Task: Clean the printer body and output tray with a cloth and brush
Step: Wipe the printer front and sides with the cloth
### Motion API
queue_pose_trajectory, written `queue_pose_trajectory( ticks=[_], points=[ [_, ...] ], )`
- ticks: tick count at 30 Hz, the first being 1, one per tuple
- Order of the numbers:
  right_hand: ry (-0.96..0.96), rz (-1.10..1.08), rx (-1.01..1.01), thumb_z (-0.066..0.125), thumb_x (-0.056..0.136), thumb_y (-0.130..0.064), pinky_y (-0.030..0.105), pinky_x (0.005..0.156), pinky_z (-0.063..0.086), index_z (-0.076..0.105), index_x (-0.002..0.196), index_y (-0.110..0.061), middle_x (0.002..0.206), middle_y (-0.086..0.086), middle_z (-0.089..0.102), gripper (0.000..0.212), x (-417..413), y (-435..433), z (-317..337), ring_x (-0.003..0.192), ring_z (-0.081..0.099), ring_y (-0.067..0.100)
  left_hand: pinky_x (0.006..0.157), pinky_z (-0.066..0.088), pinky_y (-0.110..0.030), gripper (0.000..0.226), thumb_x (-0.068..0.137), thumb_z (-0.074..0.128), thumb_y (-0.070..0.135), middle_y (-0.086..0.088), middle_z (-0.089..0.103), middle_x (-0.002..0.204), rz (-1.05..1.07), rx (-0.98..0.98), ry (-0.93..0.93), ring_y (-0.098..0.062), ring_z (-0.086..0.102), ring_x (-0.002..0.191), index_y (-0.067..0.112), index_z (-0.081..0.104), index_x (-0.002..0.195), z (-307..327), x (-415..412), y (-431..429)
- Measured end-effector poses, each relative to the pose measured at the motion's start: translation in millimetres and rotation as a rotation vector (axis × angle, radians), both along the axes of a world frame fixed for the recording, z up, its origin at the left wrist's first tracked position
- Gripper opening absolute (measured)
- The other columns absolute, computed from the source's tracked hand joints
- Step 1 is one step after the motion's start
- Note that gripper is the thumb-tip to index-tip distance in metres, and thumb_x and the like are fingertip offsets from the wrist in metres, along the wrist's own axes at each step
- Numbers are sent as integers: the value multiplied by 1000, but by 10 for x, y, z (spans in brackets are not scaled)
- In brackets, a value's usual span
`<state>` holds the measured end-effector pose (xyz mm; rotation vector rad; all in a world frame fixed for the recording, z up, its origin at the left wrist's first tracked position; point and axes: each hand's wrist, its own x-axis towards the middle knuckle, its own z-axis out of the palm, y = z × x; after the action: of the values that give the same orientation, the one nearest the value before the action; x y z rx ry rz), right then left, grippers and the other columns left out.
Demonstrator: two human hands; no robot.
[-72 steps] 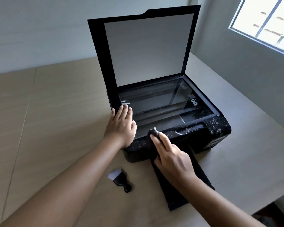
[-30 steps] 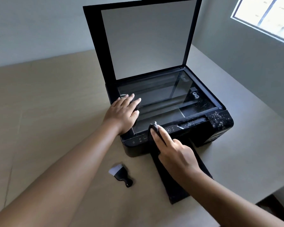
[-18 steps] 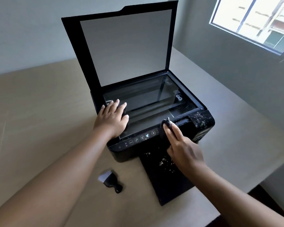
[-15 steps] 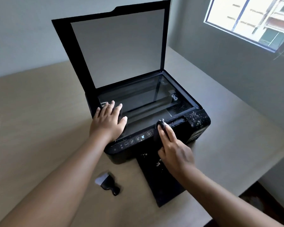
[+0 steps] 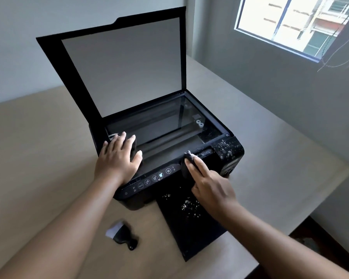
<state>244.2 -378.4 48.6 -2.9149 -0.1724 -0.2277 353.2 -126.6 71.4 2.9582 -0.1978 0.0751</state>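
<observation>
On printer [image 5: 233, 158] front | "Wi-Fi" button [image 5: 140, 185] | right hand [image 5: 212, 188] holds cloth [image 5: 186, 168]

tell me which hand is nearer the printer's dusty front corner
Right. The right hand, holding a dark cloth, is just beside the dusty corner; the left hand rests on the opposite side of the printer.

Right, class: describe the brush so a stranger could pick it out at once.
Find the black printer with its lid raised on the tan table. In front of it, left of the dusty output tray, lies the brush. It alone has a stubby black handle and pale bristles.
</observation>
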Motion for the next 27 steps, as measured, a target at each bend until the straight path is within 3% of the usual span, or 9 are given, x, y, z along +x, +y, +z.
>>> queue_pose_trajectory(
  ticks=[2,4,7,9,12,17,22,25,27],
  points=[
    [4,-51,58,57,76,-20,32,45,48,35,145,-30,156,-13,24,73,-35,98,-41,72,65,24,120,-1,-46,74,90,27,65,-2,9,163,-4,-7,65,-20,3,150,27,20,153,65,-55,-100],
    [-30,-33,63,59,76,-19,32,43,47,34,145,-30,155,-14,25,73,-31,80,-70,71,64,23,119,-7,-47,94,76,21,79,3,2,164,-149,-47,142,-21,-2,150,29,13,154,116,-199,-273],
    [-53,-28,40,64,75,-19,31,41,47,39,144,-28,153,-13,31,74,52,-110,-22,72,64,23,118,-8,-52,108,65,16,85,10,-10,162,-388,172,173,-24,-12,149,29,-4,154,93,-396,-421],
    [-76,-80,33,68,71,-16,27,44,44,46,141,-25,151,-11,37,73,84,-228,-2,77,67,21,118,-7,-53,107,65,7,83,8,-15,162,-380,271,144,-26,-13,148,25,-11,153,43,-395,-407],
    [-47,-90,93,59,75,-17,31,49,48,37,144,-28,156,-14,25,74,96,-259,-30,79,66,23,118,-7,-52,101,72,4,81,7,-16,162,-380,272,121,-27,-12,148,22,-12,153,-7,-388,-405],
    [-48,153,37,48,78,-24,36,46,52,33,145,-33,155,-18,22,70,88,-222,-40,75,64,23,119,-5,-50,98,77,8,81,8,-9,163,-372,209,88,-24,-8,149,23,-4,155,-11,-402,-398],
    [-52,-130,187,56,78,-19,32,54,52,28,147,-33,156,-19,15,76,127,-114,-35,88,66,22,120,-2,-49,100,76,14,83,8,-3,163,-362,155,75,-22,-4,150,25,1,156,-7,-407,-416],
    [-60,71,127,53,79,-22,34,54,54,27,147,-36,156,-21,16,74,123,12,-8,84,65,22,120,-1,-48,100,74,13,82,8,-3,163,-351,177,64,-21,-3,150,26,0,155,0,-402,-424],
    [-51,54,116,53,80,-22,34,54,54,25,147,-39,156,-24,15,74,176,-81,20,85,65,21,120,-2,-47,100,73,10,82,9,-7,163,-346,195,68,-20,-6,149,27,-3,155,7,-399,-431]
  ],
)
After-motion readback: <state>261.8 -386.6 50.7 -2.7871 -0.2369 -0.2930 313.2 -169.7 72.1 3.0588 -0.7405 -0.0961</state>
